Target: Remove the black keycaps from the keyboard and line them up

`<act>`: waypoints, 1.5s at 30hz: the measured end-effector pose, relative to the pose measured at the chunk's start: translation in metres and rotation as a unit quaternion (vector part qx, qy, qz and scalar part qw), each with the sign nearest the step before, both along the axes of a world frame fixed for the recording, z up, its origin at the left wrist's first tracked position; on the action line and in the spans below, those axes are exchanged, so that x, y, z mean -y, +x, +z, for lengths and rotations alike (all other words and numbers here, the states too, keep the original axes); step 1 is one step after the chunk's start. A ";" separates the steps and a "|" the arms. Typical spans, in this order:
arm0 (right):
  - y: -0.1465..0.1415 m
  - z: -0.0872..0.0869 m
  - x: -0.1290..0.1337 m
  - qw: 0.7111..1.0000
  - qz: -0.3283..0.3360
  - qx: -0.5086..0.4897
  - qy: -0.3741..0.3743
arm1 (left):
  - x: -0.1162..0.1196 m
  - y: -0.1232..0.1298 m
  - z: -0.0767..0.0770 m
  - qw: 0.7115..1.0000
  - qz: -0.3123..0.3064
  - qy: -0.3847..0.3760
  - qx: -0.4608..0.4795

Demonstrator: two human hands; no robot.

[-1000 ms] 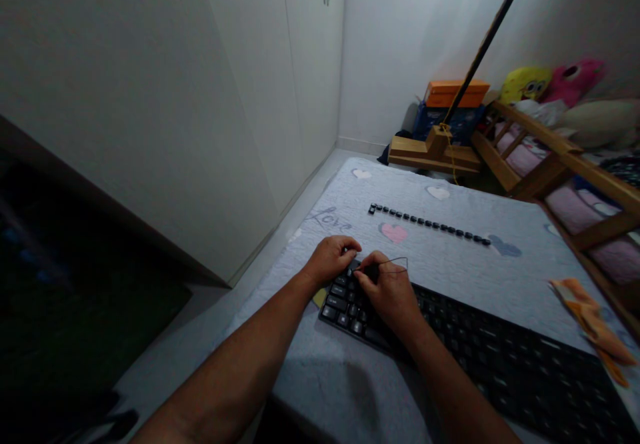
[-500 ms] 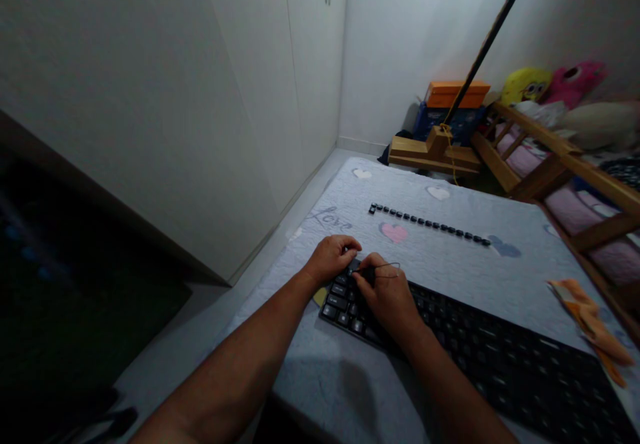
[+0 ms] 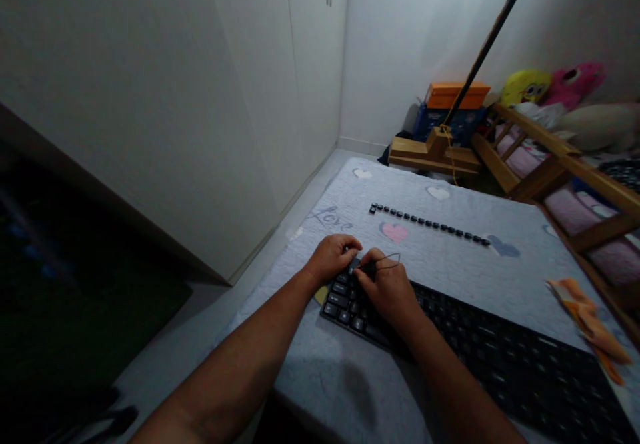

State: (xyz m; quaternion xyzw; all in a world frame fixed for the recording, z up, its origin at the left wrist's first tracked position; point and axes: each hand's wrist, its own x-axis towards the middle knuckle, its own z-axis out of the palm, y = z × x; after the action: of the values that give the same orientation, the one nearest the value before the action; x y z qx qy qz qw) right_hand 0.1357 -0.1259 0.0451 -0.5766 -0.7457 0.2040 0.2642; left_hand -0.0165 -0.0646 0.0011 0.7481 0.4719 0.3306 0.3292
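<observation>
A black keyboard (image 3: 480, 337) lies slanted on the cloth-covered table. My left hand (image 3: 334, 256) is curled over its far left corner, thumb and fingers closed on the edge. Close beside it, my right hand (image 3: 387, 287) pinches a thin bent wire (image 3: 391, 256), whose loop sticks out above the knuckles. The right fingertips are down at the upper left keys; the wire's working end is hidden there. Beyond the keyboard, several loose black keycaps (image 3: 429, 223) form a long row, with one more below the row's left end.
An orange cloth (image 3: 590, 327) lies at the table's right side. The pale patterned tablecloth (image 3: 320, 364) covers the table. A wardrobe (image 3: 250, 97) stands left. Behind are a wooden stand (image 3: 435, 151) with a slanted pole, an orange box (image 3: 457, 95) and a wooden bed rail (image 3: 565, 151).
My right hand has shifted very slightly up, and the wire loop has tilted upward with it. My left hand stays on the keyboard corner.
</observation>
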 end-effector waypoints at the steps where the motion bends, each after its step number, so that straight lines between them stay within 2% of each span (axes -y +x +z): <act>1: 0.000 0.000 0.000 1.000 0.001 -0.004 -0.003 | 0.000 0.000 0.000 1.000 -0.001 -0.001 0.001; 13: 0.007 0.002 -0.004 0.998 -0.014 -0.056 -0.027 | 0.000 0.000 0.002 1.000 -0.013 -0.017 0.013; 17: 0.014 0.007 -0.005 0.997 -0.024 -0.070 -0.006 | 0.001 -0.002 0.008 0.998 -0.023 -0.039 0.051; 25: 0.030 0.005 -0.007 0.995 -0.035 -0.093 0.028 | 0.005 -0.008 0.022 0.986 -0.134 -0.055 0.087; 32: 0.028 0.009 -0.006 0.993 -0.042 -0.111 0.020 | 0.005 -0.006 0.019 0.985 -0.117 -0.066 0.106; 38: 0.034 0.007 -0.008 0.979 -0.054 -0.178 0.086 | 0.003 -0.004 0.020 0.985 -0.093 -0.080 0.120; 41: 0.035 0.005 -0.012 0.986 -0.026 -0.145 0.083 | 0.002 -0.003 0.017 0.982 -0.091 -0.090 0.139; 45: 0.032 0.003 -0.017 0.996 -0.006 -0.049 0.078 | 0.002 -0.002 0.013 0.976 -0.092 -0.099 0.173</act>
State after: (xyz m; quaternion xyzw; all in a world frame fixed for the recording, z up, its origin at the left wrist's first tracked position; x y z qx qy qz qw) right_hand 0.1678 -0.1086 0.0485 -0.5482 -0.7417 0.1718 0.3462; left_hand -0.0185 -0.0661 0.0140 0.6836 0.3676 0.3750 0.5069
